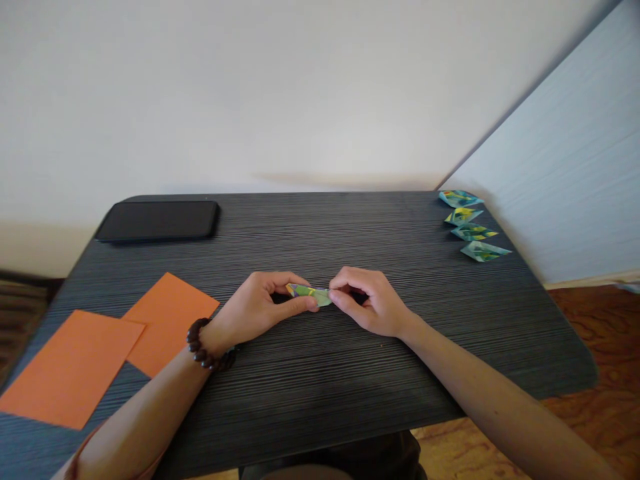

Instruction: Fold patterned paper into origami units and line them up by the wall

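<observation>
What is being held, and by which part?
A small green patterned folded-paper piece: left hand gripping its middle, right hand pinching its right end.

Folded paper (320, 295) is patterned green and yellow.

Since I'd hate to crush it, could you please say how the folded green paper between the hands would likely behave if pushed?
The folded green paper is small, so it is probably very light. Its folds likely stiffen it, though being paper, it could probably crease under a hard push.
</observation>
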A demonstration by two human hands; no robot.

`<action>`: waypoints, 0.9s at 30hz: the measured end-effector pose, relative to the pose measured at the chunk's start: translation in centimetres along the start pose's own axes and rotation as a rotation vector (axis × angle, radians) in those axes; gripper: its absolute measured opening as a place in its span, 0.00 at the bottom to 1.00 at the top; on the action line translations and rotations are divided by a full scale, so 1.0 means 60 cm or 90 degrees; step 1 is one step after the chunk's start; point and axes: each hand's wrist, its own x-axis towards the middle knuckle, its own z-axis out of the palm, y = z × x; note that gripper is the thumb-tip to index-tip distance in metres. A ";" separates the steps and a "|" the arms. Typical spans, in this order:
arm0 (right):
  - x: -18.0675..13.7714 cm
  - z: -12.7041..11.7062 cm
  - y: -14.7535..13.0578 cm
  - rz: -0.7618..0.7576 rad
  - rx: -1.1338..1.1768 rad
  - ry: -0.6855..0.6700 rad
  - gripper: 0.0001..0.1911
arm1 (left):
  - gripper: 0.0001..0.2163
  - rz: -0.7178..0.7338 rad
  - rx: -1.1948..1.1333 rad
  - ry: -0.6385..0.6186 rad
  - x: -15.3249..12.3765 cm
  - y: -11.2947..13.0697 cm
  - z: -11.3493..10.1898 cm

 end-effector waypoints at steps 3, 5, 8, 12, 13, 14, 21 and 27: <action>0.001 -0.001 0.000 0.010 -0.009 0.003 0.08 | 0.14 0.047 0.000 0.000 0.002 -0.003 -0.002; 0.002 -0.001 0.000 0.021 -0.013 -0.004 0.08 | 0.15 0.056 0.006 0.003 0.003 -0.005 -0.004; 0.001 0.000 0.001 0.035 -0.015 -0.005 0.08 | 0.15 0.052 0.020 0.013 0.003 -0.006 -0.004; 0.000 0.000 0.002 0.047 -0.008 0.016 0.09 | 0.14 0.038 -0.001 0.045 0.002 -0.003 -0.003; 0.000 0.000 0.002 0.049 -0.007 0.021 0.09 | 0.14 0.034 -0.007 0.050 0.002 -0.003 -0.002; 0.000 0.000 0.001 0.050 -0.006 0.024 0.09 | 0.15 0.033 -0.008 0.053 0.002 -0.002 -0.002; 0.000 0.000 0.002 0.005 -0.016 -0.025 0.10 | 0.14 0.046 -0.002 0.053 -0.001 0.003 -0.006; 0.003 -0.001 0.001 -0.016 -0.015 -0.036 0.10 | 0.14 0.063 -0.013 0.049 -0.003 0.005 -0.005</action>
